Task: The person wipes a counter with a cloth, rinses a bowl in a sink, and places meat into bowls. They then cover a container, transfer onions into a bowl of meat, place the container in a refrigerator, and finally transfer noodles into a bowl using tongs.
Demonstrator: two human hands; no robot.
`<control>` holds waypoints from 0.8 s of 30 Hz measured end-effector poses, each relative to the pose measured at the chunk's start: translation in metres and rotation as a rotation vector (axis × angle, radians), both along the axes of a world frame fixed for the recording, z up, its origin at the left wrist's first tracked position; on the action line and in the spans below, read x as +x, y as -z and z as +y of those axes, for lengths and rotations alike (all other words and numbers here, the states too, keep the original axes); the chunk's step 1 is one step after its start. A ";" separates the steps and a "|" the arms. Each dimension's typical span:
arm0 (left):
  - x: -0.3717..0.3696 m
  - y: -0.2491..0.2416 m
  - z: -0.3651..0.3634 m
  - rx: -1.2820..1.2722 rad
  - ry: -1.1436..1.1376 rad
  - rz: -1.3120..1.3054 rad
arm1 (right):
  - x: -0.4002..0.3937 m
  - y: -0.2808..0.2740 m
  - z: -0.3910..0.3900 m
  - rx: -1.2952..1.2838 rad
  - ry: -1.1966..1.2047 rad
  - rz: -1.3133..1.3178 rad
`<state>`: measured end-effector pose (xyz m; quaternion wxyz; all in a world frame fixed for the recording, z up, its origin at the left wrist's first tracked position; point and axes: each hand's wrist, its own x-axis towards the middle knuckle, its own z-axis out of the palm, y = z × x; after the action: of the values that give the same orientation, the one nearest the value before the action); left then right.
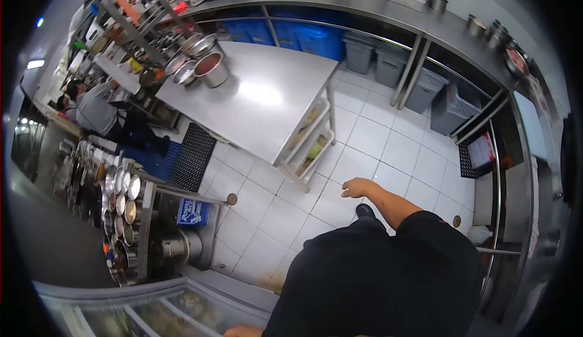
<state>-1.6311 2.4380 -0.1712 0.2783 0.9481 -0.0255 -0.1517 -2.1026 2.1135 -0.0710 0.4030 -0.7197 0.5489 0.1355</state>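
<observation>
My right hand (355, 187) hangs over the white tiled floor, its loosely bent fingers slightly apart and nothing in them. Nearest to it is the corner of a steel table (267, 103) with shelves of food trays (316, 149) beneath. At the bottom edge, only part of my left hand (243, 331) shows, beside a glass-topped chest (164, 309) with food compartments inside. Its fingers are mostly cut off by the frame, so its grip is hidden. My black shoe (365, 211) stands on the floor below my right hand.
Several metal pots (211, 70) stand on the table's far left. Grey bins (392, 64) and blue bins (319, 39) sit under a long steel counter (340, 0). At left, a person (97, 112) works near a rack, with a black mat (193, 158) on the floor.
</observation>
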 end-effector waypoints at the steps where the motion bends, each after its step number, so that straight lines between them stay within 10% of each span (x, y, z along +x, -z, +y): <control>1: -0.014 0.001 -0.012 -0.002 0.049 0.026 | -0.022 0.004 0.001 -0.006 0.008 0.023; 16: -0.334 0.006 -0.216 0.342 1.383 0.510 | -0.364 0.092 0.135 0.299 0.476 0.175; 24: -0.403 -0.148 -0.419 -0.624 1.130 0.422 | -0.395 0.113 0.081 0.233 0.529 0.053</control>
<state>-2.0340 2.0195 -0.0232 0.4157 0.6146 -0.5047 -0.4414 -2.4975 2.1946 -0.1840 0.4897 -0.4969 0.7085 0.1065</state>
